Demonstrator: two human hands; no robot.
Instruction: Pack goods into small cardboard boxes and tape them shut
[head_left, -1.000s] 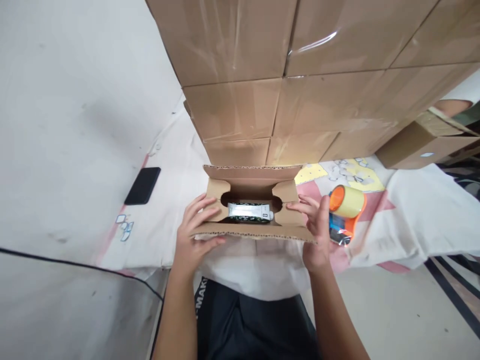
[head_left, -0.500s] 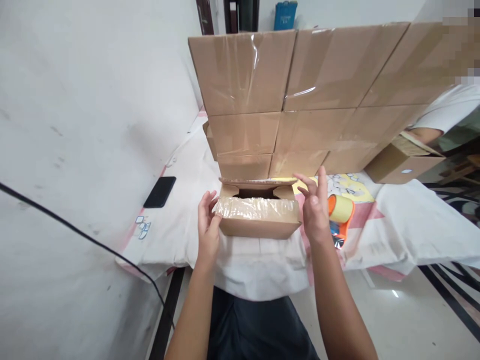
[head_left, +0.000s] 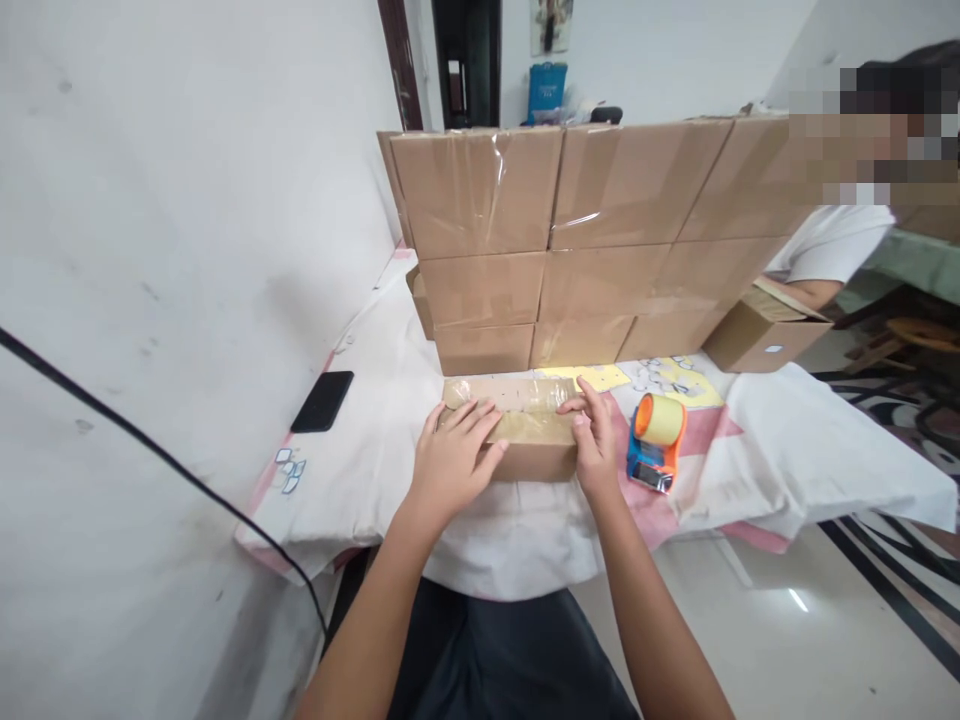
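Observation:
A small cardboard box (head_left: pixel 534 463) lies on the cloth in front of me. Its front flap is down over the opening, and a shiny strip of clear tape shows along the raised back flap (head_left: pixel 514 395). My left hand (head_left: pixel 455 455) rests flat across the left part of the top, fingers stretched out. At the right end, my right hand (head_left: pixel 595 437) holds the box with bent fingers over the top and the thumb near the front corner. Just right of that hand lies an orange and blue tape dispenser (head_left: pixel 651 463) with a yellowish tape roll (head_left: pixel 663 420).
A stacked wall of taped cardboard boxes (head_left: pixel 480 290) stands behind my box. A black phone (head_left: pixel 322 402) lies to the left on the cloth-covered table (head_left: pixel 375 440). At the right, a person in a white sleeve (head_left: pixel 844 240) reaches to another box (head_left: pixel 765 335). A black cable (head_left: pixel 150 450) crosses the left side.
The box's front flap has folded down over the opening. My left hand moved from the left edge onto the top; my right hand came in to the right end. The view tilted up.

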